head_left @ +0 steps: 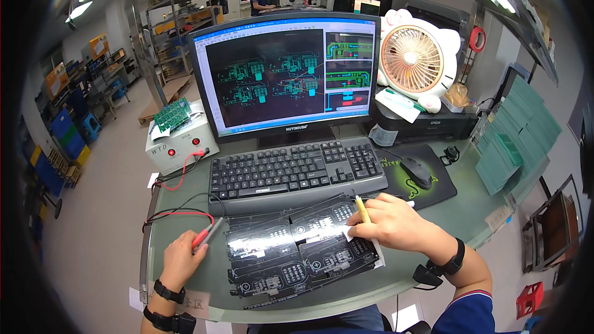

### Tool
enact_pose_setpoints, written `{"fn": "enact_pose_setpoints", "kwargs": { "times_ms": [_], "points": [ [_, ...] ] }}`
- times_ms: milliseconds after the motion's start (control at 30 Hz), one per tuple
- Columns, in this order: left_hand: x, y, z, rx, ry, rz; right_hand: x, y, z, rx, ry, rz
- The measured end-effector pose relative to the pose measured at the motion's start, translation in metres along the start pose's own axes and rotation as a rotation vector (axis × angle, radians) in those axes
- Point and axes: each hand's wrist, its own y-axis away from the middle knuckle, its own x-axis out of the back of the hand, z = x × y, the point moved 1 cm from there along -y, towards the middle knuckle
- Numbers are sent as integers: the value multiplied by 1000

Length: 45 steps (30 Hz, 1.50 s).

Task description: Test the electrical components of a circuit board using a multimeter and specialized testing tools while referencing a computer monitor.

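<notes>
Nearest the front edge of the glass surface (470, 210), a black circuit panel (297, 247) lies flat, filling most of the room before the keyboard (291, 170). At its left edge the left hand (180, 260) is closed around red and black test probes (207, 235), tips just beside the panel. The right hand (396, 222) rests on the panel's right part, closed on a yellow pen (362, 208). Bare surface remains to the far right. Behind the keyboard stands a monitor (284, 74), with a white tester box (176, 139) to its left.

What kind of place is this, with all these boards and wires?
Probably an electronics test bench in a factory: black circuit board panels on the glass desk, red and black probes in the left hand, circuit layouts on the monitor.
</notes>
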Motion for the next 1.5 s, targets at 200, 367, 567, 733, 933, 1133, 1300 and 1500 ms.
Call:
{"fn": "enact_pose_setpoints", "kwargs": {
  "times_ms": [200, 367, 567, 733, 933, 1133, 1300, 1500],
  "points": [
    [22, 2, 4, 404, 1878, -40, -1, 10, 2, 51, -230, 89],
    [34, -13, 60, -276, 2473, -331, 0, 7, 5, 30, -439, 73],
    [21, -43, 107, -582, 1619, -738, -6, 6, 7, -33, -491, 47],
    [32, -40, 117, -615, 1322, -819, -10, 8, 8, -102, -646, 60],
    [36, -36, 117, -458, 1502, -641, -8, 67, 23, -381, -704, 614],
    [30, -94, 93, -190, 1245, -265, -22, 136, -8, -570, 26, 51],
    [6, -108, 81, -157, 1127, -375, 22, 82, -39, -442, -58, 149],
    [9, -102, 75, -143, 1228, -339, 5, 26, -79, -89, 108, -48]
  ]
}}
